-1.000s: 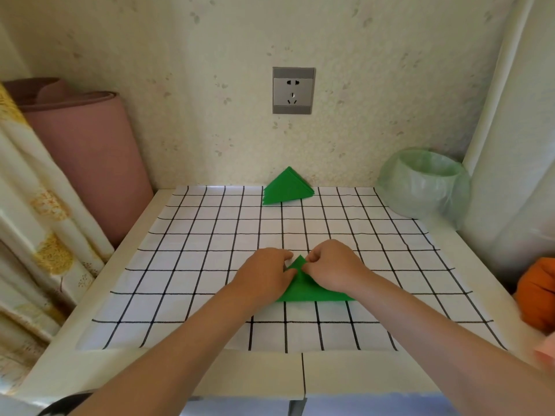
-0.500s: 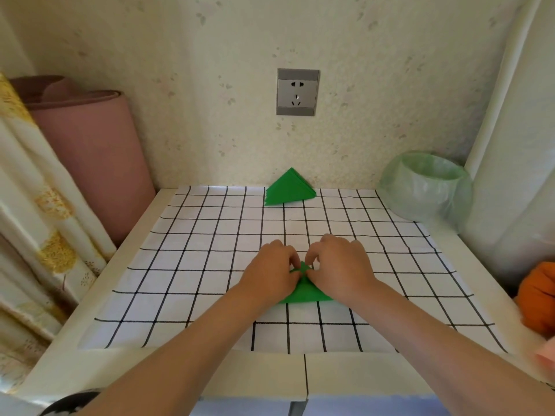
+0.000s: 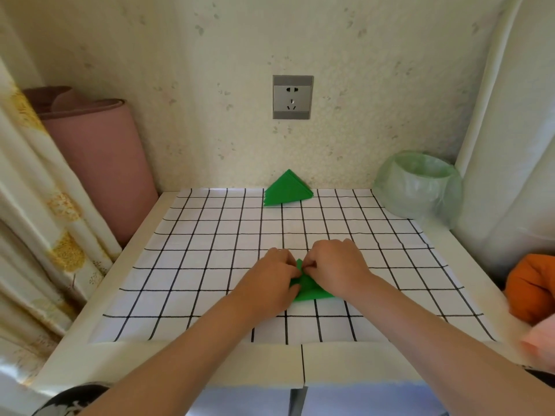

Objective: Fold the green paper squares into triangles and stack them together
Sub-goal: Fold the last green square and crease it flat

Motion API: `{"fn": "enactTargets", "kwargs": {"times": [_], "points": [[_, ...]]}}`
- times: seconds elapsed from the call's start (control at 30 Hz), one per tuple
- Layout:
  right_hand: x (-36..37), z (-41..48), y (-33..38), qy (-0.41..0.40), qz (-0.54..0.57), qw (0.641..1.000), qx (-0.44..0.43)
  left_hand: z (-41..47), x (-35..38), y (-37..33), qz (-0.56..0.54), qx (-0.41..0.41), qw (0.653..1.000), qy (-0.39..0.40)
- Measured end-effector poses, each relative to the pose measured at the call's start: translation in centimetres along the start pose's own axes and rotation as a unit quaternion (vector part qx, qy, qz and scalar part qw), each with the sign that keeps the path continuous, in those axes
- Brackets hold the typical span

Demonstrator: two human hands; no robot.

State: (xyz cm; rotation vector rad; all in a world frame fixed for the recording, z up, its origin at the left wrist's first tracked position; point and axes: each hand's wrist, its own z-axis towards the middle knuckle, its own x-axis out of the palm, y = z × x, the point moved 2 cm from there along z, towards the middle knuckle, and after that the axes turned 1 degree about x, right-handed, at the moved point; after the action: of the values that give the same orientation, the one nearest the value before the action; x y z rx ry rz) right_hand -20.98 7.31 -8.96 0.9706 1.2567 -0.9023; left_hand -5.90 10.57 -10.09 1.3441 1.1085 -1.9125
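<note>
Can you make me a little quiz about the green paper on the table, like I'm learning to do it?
1. True or false: the stack of green triangles lies at the far edge of the checked cloth, below the wall socket.
2. Pick one: the green paper nearest the person is pinched by A) one hand, B) both hands, C) no hand.
3. Fill in: the bag-lined bin by the cloth's far right corner looks pale ____.

Key
1. True.
2. B: the left hand and the right hand meet at its top corner.
3. Green.
</note>
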Motion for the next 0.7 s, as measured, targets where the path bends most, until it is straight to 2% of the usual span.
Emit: {"fn": "enactTargets", "kwargs": {"times": [0.1,0.2,0.27,0.43,0.7], "points": [[0.3,-0.1,0.0,-0.007,0.000,1.000,0.007,-0.7,0.1,-0.4,0.031,0.034,0.999,0.000],[0.4,-0.2,0.0,-0.016,-0.007,1.000,0.011,-1.3,0.1,-0.9,0.133,0.094,0.986,-0.031],[0.4,-0.3,-0.1,-0.018,-0.003,1.000,0.013,-1.9,0.5,-1.3,0.164,0.108,0.980,-0.037],[0.6,-0.3,0.0,-0.029,-0.018,0.999,0.012,-2.9,1.5,-1.5,0.098,0.046,0.994,-0.002],[0.9,-0.4,-0.3,-0.040,0.002,0.999,0.007,-4.6,2.0,-2.4,0.111,0.073,0.991,-0.003]]}}
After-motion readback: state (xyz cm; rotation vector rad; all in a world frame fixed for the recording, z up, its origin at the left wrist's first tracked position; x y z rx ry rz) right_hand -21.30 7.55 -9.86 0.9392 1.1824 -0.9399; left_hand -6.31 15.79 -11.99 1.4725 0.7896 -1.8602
